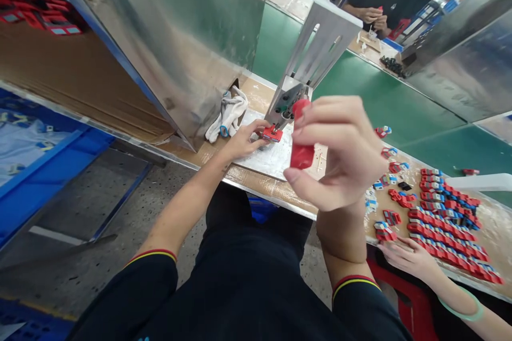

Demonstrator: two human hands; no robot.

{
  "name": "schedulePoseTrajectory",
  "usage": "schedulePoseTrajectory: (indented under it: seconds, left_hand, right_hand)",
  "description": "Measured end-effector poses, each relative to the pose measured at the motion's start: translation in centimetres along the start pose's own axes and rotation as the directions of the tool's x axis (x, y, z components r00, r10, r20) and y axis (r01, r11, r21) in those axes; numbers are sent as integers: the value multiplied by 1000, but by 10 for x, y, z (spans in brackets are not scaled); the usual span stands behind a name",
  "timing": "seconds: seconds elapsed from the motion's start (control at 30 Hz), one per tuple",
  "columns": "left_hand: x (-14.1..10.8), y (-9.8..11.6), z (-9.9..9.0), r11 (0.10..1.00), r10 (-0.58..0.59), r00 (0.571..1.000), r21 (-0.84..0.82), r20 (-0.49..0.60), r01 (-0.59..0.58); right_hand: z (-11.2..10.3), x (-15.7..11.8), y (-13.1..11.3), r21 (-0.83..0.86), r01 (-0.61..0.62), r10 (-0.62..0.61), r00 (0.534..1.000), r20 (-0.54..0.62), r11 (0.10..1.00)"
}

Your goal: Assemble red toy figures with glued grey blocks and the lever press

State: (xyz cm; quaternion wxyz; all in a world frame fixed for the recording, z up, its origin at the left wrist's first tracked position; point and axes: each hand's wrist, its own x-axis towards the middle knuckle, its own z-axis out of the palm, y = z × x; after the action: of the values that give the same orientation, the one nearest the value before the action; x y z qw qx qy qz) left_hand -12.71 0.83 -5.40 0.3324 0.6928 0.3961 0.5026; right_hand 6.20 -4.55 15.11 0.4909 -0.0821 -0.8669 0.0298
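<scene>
Our left hand (250, 139) pinches a small red part (273, 135) narrowly: thumb and fingertips meet at its nine o'clock end, so the piece lies just at three o'clock of the grip, its rest projecting past the fingers. It sits on the whitish board (258, 161), right beneath the tip of the metal press (316, 48), which rises toward one o'clock.

Our right hand (340, 152), raised closer to the camera, has its fingers curled around a red handle (302, 155) on its nine o'clock side; we cannot tell whether that handle joins the press.

At ten o'clock from our left hand we see white gloves (230, 112). Around four o'clock from our right hand stand rows of red-and-blue pieces (448, 229), and nearer, a co-worker's hand (412, 258) touches a red-and-white piece (384, 231) at its ten o'clock.
</scene>
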Motion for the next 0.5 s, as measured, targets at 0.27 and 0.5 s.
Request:
schedulePoseTrajectory:
  seconds: [0.27, 0.5]
  left_hand:
    - [-1, 12, 0, 999, 3, 1000, -37, -1, -3]
    - [-2, 12, -2, 1000, -19, 1000, -21, -12, 19]
  right_hand:
    - [16, -57, -3, -66, -187, 187, 982, -9, 980]
    - [68, -78, -24, 501, -678, 812, 577, -92, 538]
